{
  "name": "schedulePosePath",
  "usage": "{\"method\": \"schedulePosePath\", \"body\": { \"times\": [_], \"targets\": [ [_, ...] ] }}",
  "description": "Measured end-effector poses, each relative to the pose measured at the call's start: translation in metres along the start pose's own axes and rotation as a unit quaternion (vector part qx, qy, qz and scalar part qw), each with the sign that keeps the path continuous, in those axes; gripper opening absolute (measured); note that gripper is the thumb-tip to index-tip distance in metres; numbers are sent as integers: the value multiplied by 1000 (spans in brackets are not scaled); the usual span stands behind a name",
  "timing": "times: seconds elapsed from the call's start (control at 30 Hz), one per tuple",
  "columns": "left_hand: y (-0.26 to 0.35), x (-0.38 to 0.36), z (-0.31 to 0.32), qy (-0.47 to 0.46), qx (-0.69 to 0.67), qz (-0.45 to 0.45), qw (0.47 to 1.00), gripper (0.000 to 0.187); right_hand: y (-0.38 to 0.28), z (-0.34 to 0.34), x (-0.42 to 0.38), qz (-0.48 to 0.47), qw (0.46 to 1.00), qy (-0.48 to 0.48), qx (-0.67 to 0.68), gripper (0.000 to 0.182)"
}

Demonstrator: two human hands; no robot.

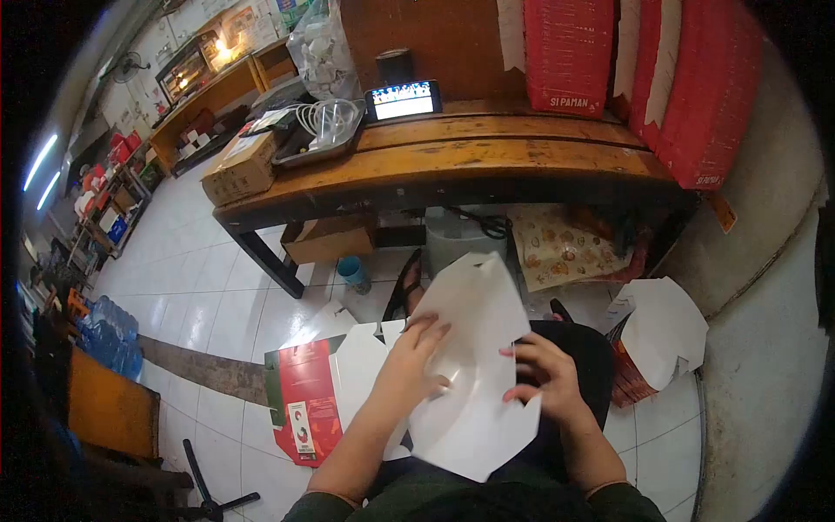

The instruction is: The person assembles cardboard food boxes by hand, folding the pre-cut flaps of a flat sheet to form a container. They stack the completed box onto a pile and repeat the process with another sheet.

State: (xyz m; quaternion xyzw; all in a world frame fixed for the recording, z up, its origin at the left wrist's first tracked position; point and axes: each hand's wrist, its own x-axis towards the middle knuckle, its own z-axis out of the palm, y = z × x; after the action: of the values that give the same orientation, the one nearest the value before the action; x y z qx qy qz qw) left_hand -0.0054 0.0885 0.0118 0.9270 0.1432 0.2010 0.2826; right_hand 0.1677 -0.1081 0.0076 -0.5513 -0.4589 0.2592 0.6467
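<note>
A phone [403, 100] stands on the wooden bench [487, 161], right of a metal tray [317, 139] and cardboard box [241, 168]. Flattened cartons [326, 396] lie on the floor before the bench, left of the hand-held carton blank [474, 348].

Head camera looks steeply down, close over lap.

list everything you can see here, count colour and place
white carton blank: 1, white, held over the lap
flat carton: 1, red and white, floor at left
red cartons: several, red, leaning behind the bench
wooden bench: 1, brown, ahead
phone: 1, screen lit, on the bench
cardboard box: 1, brown, bench's left end
metal tray: 1, silver, on the bench
cup: 1, blue, floor under the bench
left hand: 1, on the blank
right hand: 1, gripping the blank's right edge
</note>
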Motion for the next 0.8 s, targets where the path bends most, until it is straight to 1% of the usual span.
{"method": "schedulePosePath", "body": {
  "times": [0.03, 0.07, 0.1, 0.13, 0.17, 0.2, 0.23, 0.27, 0.3, 0.33, 0.37, 0.4, 0.43, 0.47, 0.5, 0.53, 0.57, 0.6, 0.63, 0.67, 0.7, 0.73, 0.77, 0.8],
  "targets": [
    [6, 1, -6, 23, -48, 10, 999, 87, -8, -2, 0, -64, 990, -42, -121, 57],
    [6, -3, -8, 37, -84, 23, 996, 94, -15, 2, 3, -143, 972, -62, -179, 57],
    [3, -11, -2, 39, -348, -29, 936, 90, -24, 8, 7, -219, 944, -81, -234, 57],
    [-1, -23, 6, 39, -587, -80, 805, 87, -26, 10, 7, -231, 918, -145, -288, 56],
    [-4, -31, 12, 37, -780, -126, 611, 84, -29, 12, 6, -238, 920, -147, -274, 56],
    [6, -29, 7, 58, -796, -111, 592, 60, -31, 14, 6, -247, 921, -149, -260, 55],
    [15, -22, 2, 79, -761, -121, 633, 52, -33, 14, 8, -258, 922, -152, -248, 55],
    [24, -15, -3, 101, -723, -131, 670, 45, -27, 10, 6, -232, 946, -137, -182, 54],
    [29, -12, -3, 123, -683, -141, 706, 39, -18, 10, 4, -200, 972, -112, -51, 53],
    [31, -12, -2, 125, -702, -144, 686, 29, -12, 21, 0, -175, 977, -68, 99, 53],
    [33, -12, 2, 130, -698, -139, 691, 30, -9, 32, -2, -147, 958, -22, 247, 52],
    [34, -13, 6, 134, -693, -134, 695, 30, -9, 35, -1, -162, 955, 6, 249, 52],
    [34, -15, 12, 137, -689, -129, 700, 31, -9, 31, -2, -178, 974, 13, 138, 52],
    [34, -16, 17, 119, -703, -107, 692, 34, -10, 23, -2, -191, 981, 20, 25, 52],
    [38, -17, 21, 111, -692, -108, 705, 33, -13, 18, -1, -201, 975, 25, -88, 52],
    [44, -18, 23, 103, -679, -110, 718, 32, -25, 21, 0, -189, 956, 40, -223, 52],
    [48, -21, 25, 94, -667, -111, 731, 32, -24, 20, 1, -189, 951, 21, -246, 52],
    [42, -22, 28, 97, -585, -115, 797, 34, -23, 18, 1, -189, 945, 2, -269, 52],
    [36, -24, 27, 79, -594, -111, 793, 36, -23, 15, 1, -189, 937, -17, -292, 52],
    [29, -26, 23, 62, -603, -107, 788, 37, -28, 8, 2, -206, 929, -56, -303, 53],
    [27, -25, 18, 44, -612, -105, 783, 39, -28, 7, 2, -211, 933, -55, -286, 52],
    [26, -25, 16, 31, -620, -77, 780, 41, -27, 6, 1, -215, 937, -55, -269, 51],
    [28, -26, 18, 32, -618, -82, 782, 41, -26, 6, 0, -220, 941, -54, -252, 50],
    [31, -28, 21, 33, -615, -86, 783, 41, -19, 9, -1, -225, 946, -20, -232, 45]
  ]
}}
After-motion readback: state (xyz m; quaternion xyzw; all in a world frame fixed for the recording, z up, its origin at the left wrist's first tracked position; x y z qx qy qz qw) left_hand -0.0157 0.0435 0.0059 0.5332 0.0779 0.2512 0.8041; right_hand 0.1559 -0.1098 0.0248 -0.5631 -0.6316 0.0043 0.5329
